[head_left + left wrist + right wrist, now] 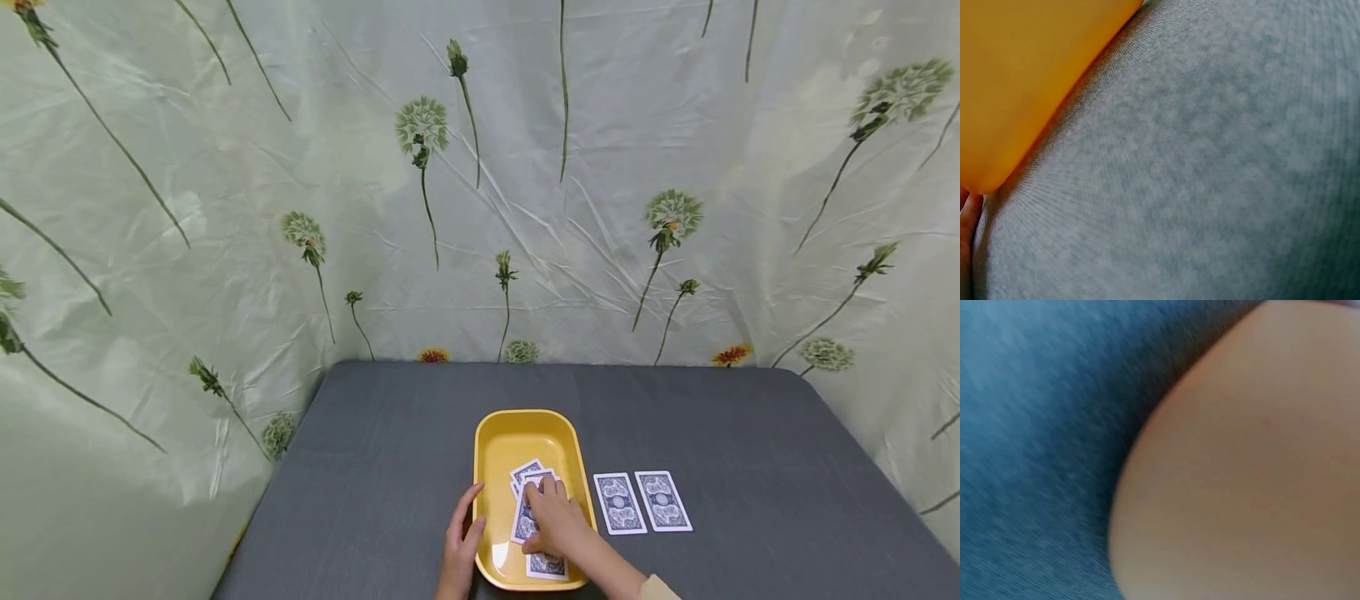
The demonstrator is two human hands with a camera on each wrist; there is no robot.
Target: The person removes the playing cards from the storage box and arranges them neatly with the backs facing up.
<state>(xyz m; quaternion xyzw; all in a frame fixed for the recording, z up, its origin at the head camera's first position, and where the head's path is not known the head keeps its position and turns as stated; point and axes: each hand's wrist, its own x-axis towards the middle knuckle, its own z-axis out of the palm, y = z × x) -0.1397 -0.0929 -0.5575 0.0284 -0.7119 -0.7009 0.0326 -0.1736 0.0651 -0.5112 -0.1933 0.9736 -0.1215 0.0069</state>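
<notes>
Presently listed, by place about the two hands: one left hand, thumb and forefinger spread apart, tips touching the outer left wall and rim of a yellow tray, which lies just to that hand's right; one right hand, reaching down into the same tray, fingers bent over a pile of playing cards; whether it pinches one of them, cannot tell.

Beneath the right fingertips, one tilted card, blue-and-white back uppermost, thumb beside its lower edge; just beyond those fingertips, further overlapping cards, fanned at differing angles, also back uppermost, their number hidden by the hand; just below the thumb, nearer the person, one more card, lying on the tray floor, partly covered by the hand.

To the right of the right hand, outside the tray, two cards of matching back, side by side with a narrow gap, flat on a dark grey counter; behind the right wrist, the end of a pale sleeve; well beyond both hands, a pale hanging cloth printed with dandelions.

Left wrist view: tray wall at upper left, fingertips at its lower corner, grey fabric surface alongside; right wrist view: a rounded, blurred form, details too indistinct to tell.
</notes>
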